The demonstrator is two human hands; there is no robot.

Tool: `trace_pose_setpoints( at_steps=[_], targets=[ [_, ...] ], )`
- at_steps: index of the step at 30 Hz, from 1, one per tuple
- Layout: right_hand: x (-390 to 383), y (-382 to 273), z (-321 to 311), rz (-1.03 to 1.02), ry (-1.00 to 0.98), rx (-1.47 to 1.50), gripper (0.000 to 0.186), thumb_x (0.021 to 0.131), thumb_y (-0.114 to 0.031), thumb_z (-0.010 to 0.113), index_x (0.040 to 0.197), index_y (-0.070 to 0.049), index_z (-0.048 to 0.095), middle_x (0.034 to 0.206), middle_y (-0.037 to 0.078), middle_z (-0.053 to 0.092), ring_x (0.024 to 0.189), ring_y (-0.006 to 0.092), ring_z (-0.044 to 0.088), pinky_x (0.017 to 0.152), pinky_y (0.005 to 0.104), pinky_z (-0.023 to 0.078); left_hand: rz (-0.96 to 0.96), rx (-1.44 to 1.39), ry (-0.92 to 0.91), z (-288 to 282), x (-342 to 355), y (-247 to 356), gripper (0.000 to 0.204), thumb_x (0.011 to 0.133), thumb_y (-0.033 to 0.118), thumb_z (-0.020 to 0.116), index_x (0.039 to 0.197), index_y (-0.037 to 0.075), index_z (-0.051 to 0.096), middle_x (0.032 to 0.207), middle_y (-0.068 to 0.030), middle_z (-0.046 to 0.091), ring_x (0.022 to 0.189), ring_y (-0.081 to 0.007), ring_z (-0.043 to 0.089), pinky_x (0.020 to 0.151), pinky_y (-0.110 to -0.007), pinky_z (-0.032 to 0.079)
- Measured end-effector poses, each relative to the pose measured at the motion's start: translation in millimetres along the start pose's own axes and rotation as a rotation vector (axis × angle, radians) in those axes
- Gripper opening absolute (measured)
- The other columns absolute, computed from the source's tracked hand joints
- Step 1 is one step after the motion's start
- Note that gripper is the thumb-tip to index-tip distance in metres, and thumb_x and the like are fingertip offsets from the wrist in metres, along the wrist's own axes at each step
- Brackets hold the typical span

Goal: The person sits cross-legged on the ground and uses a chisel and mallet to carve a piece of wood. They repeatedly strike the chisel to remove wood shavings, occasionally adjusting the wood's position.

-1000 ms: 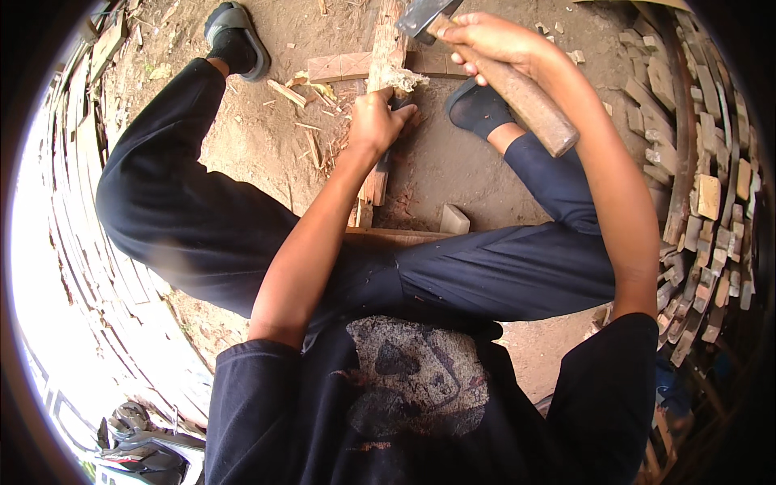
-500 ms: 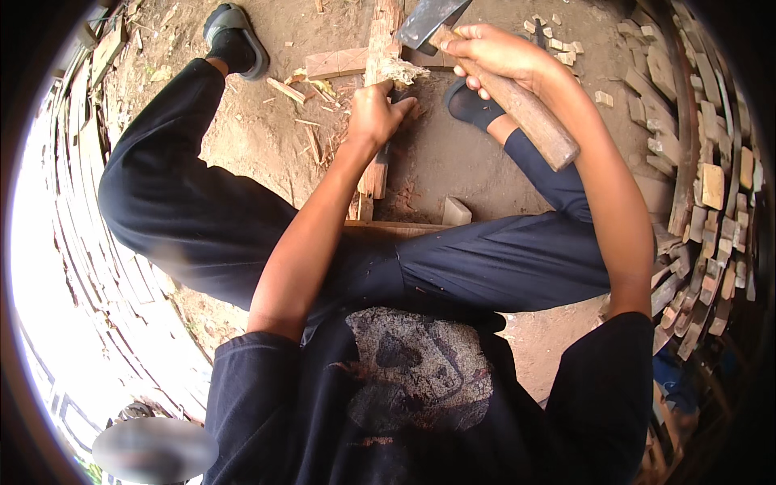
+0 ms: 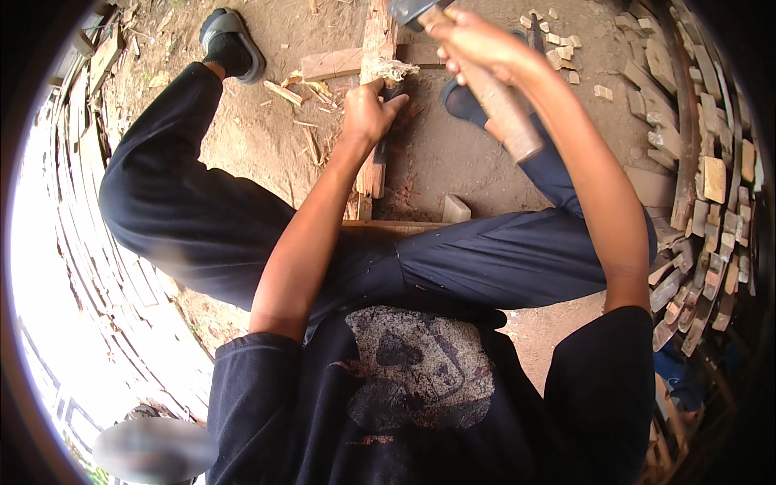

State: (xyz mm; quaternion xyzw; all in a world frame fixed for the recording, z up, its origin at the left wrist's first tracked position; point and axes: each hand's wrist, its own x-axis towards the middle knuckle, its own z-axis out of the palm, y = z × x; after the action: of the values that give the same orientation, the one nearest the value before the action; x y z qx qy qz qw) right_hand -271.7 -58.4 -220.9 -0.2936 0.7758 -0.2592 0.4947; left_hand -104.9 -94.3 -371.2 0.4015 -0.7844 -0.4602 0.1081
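Note:
My left hand (image 3: 369, 115) is closed around an upright chisel (image 3: 394, 71), whose pale wooden top is frayed into fibres. Below my fist shows part of its dark shank; its tip I cannot make out. It stands at a long wooden beam (image 3: 377, 40) running away from me between my legs. My right hand (image 3: 482, 47) grips a hatchet (image 3: 508, 117) high on its thick wooden handle, close under the dark metal head. The hatchet is raised to the right of the chisel, apart from it, with the handle's butt slanting back toward me.
A curved wooden piece (image 3: 331, 63) lies crosswise at the beam. Wood chips (image 3: 284, 93) litter the dirt floor to the left. Small wood blocks (image 3: 563, 55) lie at the far right, beside stacked offcuts (image 3: 711, 182). Long slats (image 3: 77, 186) line the left side.
My right hand has moved the hatchet a little left and away from me, its handle now blurred by motion. My left hand keeps its hold on the chisel, almost in place.

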Motion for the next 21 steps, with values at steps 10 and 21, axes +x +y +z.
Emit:
trace_pose_setpoints(
  at_steps=[10,21],
  targets=[
    [14.8,17.4,-9.3,0.024,-0.096,0.063,0.028,0.095,-0.024,0.05,0.111,-0.001,0.044,0.074,0.002,0.052,0.053,0.0066,0.05,0.042,0.0227,0.047,-0.05,-0.034,-0.057,-3.4,1.2,3.1,0.037,0.074,0.027,0.079,0.088,-0.005,0.067,0.074,-0.0231,0.066,0.069,-0.0313,0.068,0.07,-0.04,0.052],
    [-3.1,11.4,-0.9,0.073,-0.171,0.014,0.031,0.094,-0.02,0.05,0.116,0.002,0.044,0.077,0.005,0.054,0.055,0.0079,0.052,0.043,0.0233,0.048,-0.006,-0.018,-0.1,-2.7,-8.1,0.1,0.033,0.076,0.025,0.077,0.094,-0.002,0.069,0.074,-0.0202,0.068,0.068,-0.0257,0.069,0.066,-0.036,0.053]
  ],
)
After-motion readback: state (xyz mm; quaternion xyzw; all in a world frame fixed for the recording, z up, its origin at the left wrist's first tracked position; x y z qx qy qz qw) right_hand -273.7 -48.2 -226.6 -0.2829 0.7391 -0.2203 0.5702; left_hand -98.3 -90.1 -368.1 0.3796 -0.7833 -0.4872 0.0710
